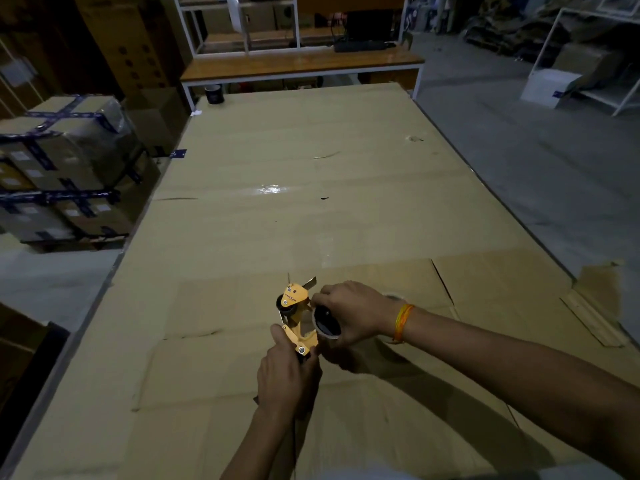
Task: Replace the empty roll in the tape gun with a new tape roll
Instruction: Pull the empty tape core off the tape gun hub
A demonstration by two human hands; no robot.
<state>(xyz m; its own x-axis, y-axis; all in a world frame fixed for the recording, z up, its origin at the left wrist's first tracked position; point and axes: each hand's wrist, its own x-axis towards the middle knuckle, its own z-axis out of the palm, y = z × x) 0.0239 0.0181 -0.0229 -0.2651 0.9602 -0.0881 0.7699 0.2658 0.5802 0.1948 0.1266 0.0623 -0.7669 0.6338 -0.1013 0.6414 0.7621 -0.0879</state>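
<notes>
An orange tape gun is held above the cardboard-covered table, its blade end pointing away from me. My left hand grips its handle from below. My right hand grips a tape roll sitting on the gun's right side, with the fingertips near the gun's front plate. The roll's dark centre faces me; its outer band is mostly hidden by my fingers. Behind my right wrist, part of another roll lies on the table.
Taped cardboard boxes are stacked left of the table. A dark cup stands at the far left corner. A wooden bench with white frame stands beyond. Concrete floor and white shelving lie to the right.
</notes>
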